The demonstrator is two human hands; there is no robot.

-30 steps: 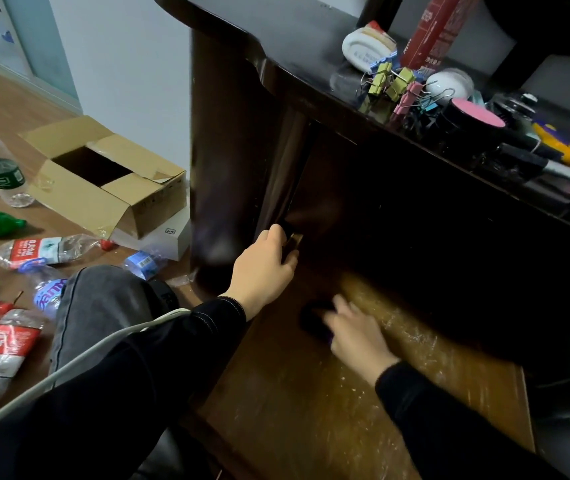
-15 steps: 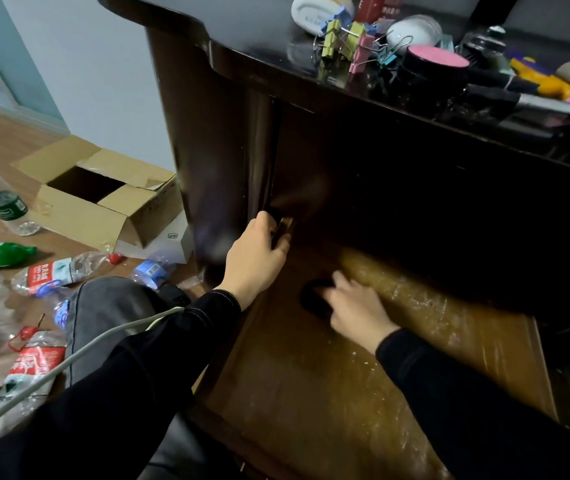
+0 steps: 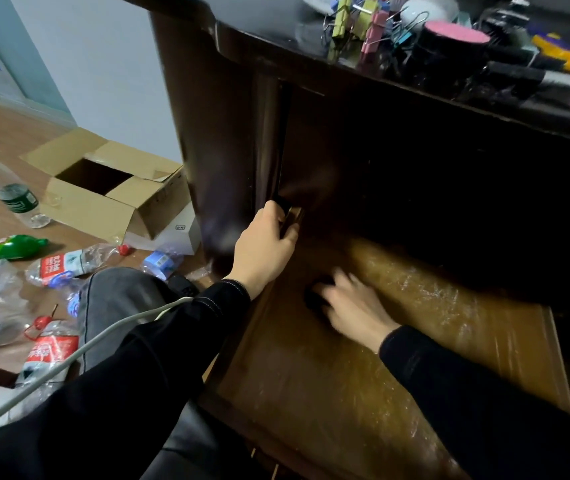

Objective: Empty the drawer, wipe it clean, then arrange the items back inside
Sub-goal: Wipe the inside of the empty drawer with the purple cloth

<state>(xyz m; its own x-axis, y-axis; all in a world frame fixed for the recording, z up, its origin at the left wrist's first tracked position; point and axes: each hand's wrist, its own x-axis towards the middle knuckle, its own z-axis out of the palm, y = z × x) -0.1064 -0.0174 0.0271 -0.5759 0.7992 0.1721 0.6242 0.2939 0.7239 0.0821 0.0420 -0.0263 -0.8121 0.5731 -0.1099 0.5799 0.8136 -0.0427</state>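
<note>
brown wooden drawer (image 3: 415, 358), pulled out of the dark desk (image 3: 228, 140), fills the lower centre and lower right of the frame, its floor scratched and glossy. left hand (image 3: 266, 247), at centre, grips the top edge of the drawer's left wall, fingers curled over it. right hand (image 3: 356, 310), just below and to the right, lies on a dark cloth (image 3: 313, 297) on the drawer floor; blur hides whether its fingers curl round the cloth. binder clips (image 3: 356, 19) and a pink-topped black pot (image 3: 456, 43) sit on the desk top, upper right. cardboard box (image 3: 110, 199) and plastic bottles (image 3: 10, 188) occupy the floor at left.
</note>
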